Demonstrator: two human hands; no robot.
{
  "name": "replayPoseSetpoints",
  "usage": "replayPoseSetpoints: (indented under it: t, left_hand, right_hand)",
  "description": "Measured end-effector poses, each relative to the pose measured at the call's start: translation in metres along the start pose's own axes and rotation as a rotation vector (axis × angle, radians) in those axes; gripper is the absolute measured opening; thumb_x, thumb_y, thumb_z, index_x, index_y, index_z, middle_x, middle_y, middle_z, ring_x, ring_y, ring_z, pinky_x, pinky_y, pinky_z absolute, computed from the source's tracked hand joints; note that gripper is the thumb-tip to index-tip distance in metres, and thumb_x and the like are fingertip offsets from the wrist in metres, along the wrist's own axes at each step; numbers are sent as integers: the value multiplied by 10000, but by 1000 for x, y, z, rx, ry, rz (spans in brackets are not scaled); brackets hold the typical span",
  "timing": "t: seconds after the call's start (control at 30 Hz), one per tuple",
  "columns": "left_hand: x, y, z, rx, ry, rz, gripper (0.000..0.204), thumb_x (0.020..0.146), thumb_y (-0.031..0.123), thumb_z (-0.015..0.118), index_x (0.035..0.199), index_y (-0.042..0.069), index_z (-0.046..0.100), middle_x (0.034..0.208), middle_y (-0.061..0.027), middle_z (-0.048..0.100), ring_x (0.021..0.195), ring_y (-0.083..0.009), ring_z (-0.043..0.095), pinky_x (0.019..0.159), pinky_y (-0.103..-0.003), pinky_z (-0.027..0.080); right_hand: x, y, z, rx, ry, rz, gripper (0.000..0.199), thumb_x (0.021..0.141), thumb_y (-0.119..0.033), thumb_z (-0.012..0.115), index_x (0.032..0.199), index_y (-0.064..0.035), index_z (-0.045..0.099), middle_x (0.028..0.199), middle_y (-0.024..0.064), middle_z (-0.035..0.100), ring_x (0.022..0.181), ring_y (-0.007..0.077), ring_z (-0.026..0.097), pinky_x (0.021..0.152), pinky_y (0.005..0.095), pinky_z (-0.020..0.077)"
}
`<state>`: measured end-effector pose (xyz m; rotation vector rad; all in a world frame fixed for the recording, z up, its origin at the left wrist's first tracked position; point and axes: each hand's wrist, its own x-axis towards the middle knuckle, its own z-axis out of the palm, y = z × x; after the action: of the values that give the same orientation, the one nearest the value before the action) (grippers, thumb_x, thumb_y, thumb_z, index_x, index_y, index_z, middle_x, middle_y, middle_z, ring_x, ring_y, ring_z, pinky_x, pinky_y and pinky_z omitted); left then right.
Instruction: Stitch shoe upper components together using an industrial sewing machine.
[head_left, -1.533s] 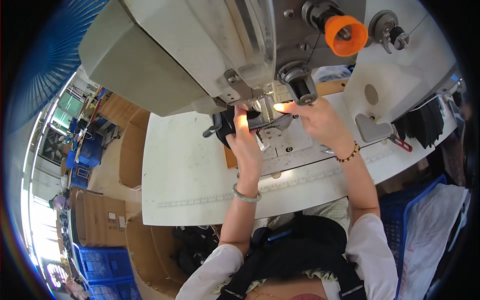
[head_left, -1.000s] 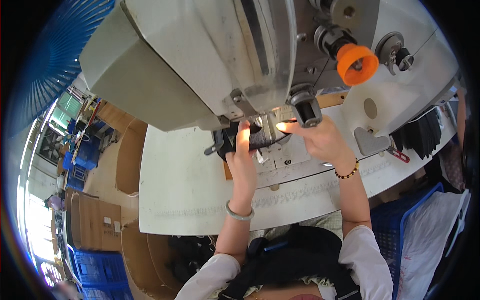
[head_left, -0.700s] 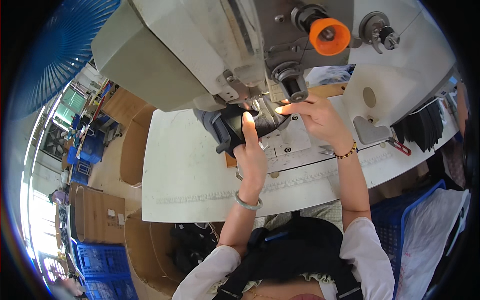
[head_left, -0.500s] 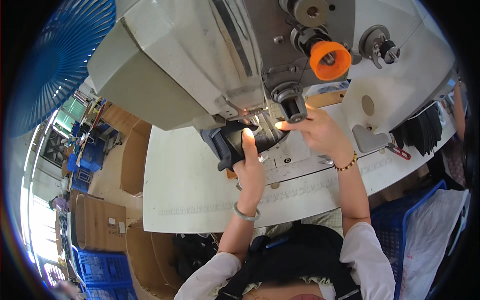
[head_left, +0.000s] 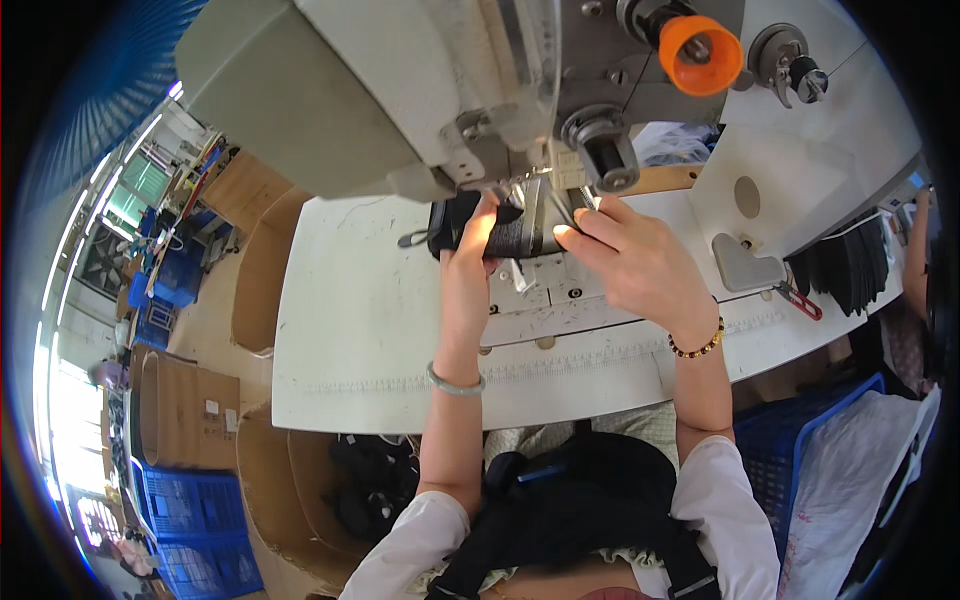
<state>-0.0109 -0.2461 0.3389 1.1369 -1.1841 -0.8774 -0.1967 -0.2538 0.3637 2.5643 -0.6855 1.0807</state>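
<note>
A black and grey fabric piece (head_left: 512,238) lies under the needle area of a sewing machine (head_left: 420,90). My left hand (head_left: 470,240) grips its left part, thumb on top and the other fingers mostly hidden beneath. A dark loop (head_left: 414,240) sticks out from the piece's left end. My right hand (head_left: 640,255) is closed at the piece's right edge, thumb and fingers drawn together. Slim metal shows by its fingertips; I cannot tell whether the hand holds it or it belongs to the machine.
On the white table (head_left: 350,310) lie a grey heart-shaped plate (head_left: 745,265), a red-handled tool (head_left: 798,300) and a stack of black pieces (head_left: 845,265). Blue crates (head_left: 200,510) and cardboard boxes (head_left: 190,410) stand left, another blue crate (head_left: 770,460) right. A blue fan (head_left: 130,90) is upper left.
The fabric piece has turned and lies flatter, its loop now showing to the left. My left hand has shifted left; my right fingers have curled in. The head view has shifted slightly.
</note>
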Motion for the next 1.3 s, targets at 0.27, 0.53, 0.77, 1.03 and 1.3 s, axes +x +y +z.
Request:
replayPoseSetpoints:
  t: [0.27,0.53,0.77,1.03,1.3]
  left_hand:
    - [-25,0,23,24,215,47,312,852,333,516,797,31,568,707,42,483,601,-49,383,505,-214,306]
    - [-19,-12,35,-391,316,141,242,869,270,514,833,35,557,746,49,468,616,-33,369,521,-191,303]
    - [-26,-14,38,-448,320,94,278,879,257,506,961,-5,552,898,4,534,778,-69,457,699,-212,380]
    - [-27,-8,35,-405,304,13,287,881,259,507,987,-5,548,937,3,540,801,-65,465,718,-211,381]
    - [-24,-40,23,-169,264,275,283,848,42,495,1130,23,510,926,-13,526,732,-88,460,617,-181,367]
  right_hand:
    - [0,16,-2,118,140,-52,204,584,-3,543,783,-41,548,778,32,462,732,208,484,595,299,456]
    - [-4,16,-1,255,121,115,282,595,57,528,834,-66,614,858,35,545,811,228,535,649,305,467]
    - [-3,20,6,293,179,108,295,580,72,531,823,-70,618,867,34,553,793,228,547,625,305,470]
    - [-5,21,5,284,156,92,320,560,87,535,829,-66,616,866,33,554,779,231,543,584,303,469]
    - [-5,18,7,287,178,108,300,564,90,542,814,-58,619,857,42,557,782,230,545,575,297,462]
